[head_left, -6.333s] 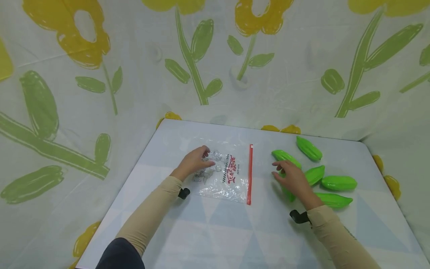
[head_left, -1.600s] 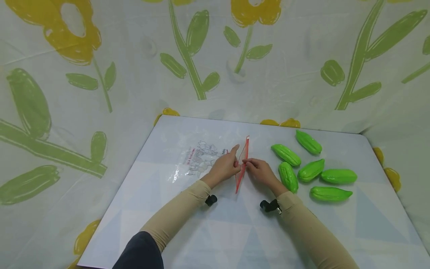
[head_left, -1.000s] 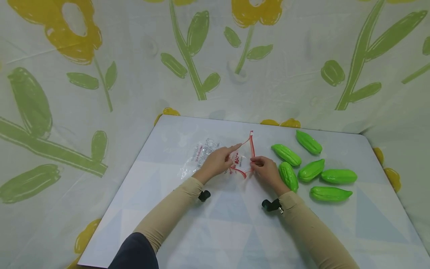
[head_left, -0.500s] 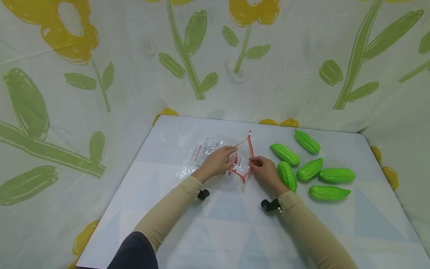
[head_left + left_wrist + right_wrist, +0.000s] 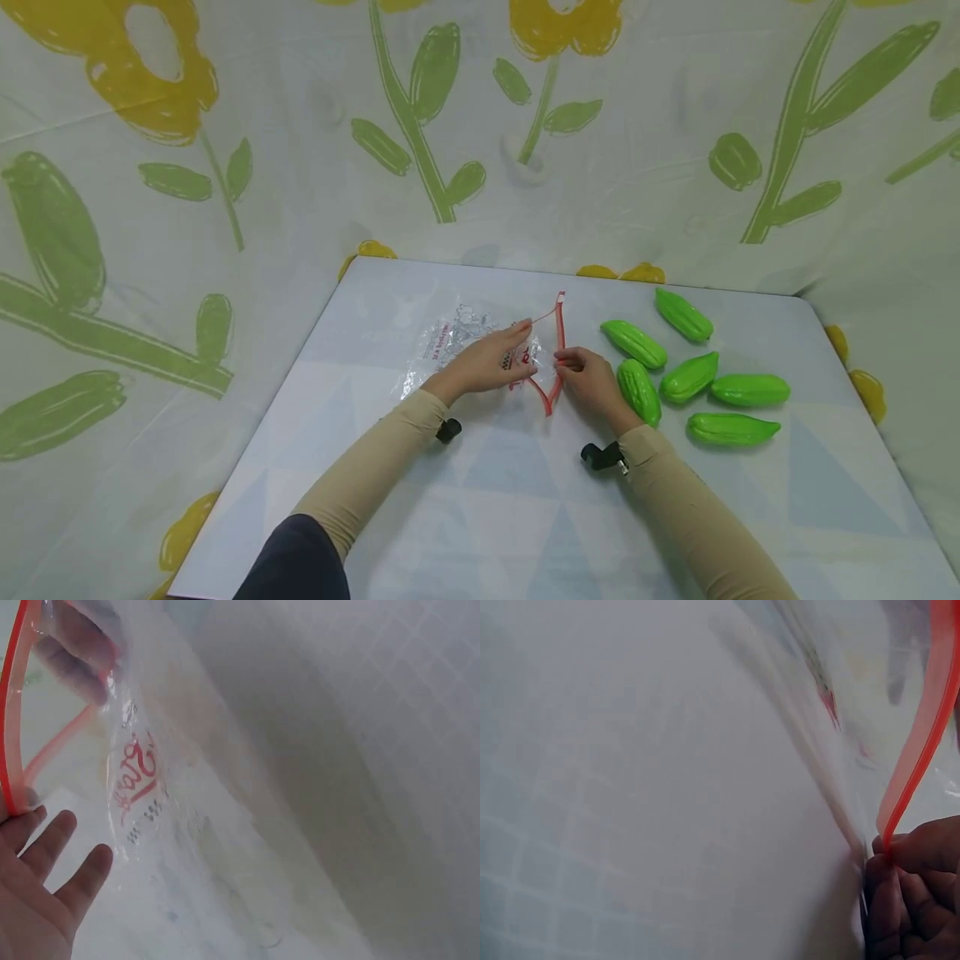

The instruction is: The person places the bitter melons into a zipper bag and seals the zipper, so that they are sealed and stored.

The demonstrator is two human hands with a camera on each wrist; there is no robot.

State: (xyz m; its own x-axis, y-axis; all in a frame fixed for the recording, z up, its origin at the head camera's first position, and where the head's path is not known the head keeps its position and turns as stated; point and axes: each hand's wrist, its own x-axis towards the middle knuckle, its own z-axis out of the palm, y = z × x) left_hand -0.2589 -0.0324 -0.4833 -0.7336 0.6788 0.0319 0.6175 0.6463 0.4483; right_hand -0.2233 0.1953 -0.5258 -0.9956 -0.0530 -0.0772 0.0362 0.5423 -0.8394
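Observation:
A clear plastic zip bag [image 5: 457,333] with red print lies on the pale table [image 5: 487,517]. Its red zip strip [image 5: 560,333] faces right and the mouth is spread open. My left hand [image 5: 491,362] holds the near-left lip, index finger stretched along it. In the left wrist view the other fingers of the left hand [image 5: 45,885] lie straight beside the bag [image 5: 225,847]. My right hand [image 5: 588,379] pinches the right lip of the strip. The right wrist view shows the right hand [image 5: 911,892] curled on the red strip [image 5: 922,727].
Several bright green toy gourds lie on the table right of the bag, the nearest gourd [image 5: 639,392] just beside my right hand and another gourd [image 5: 732,428] near the front. A flower-print cloth [image 5: 225,167] hangs round the table on all sides.
My hands moved from the flat bag and the gourds to the zip strip, then pulled its two lips apart. The bag's mouth now stands open.

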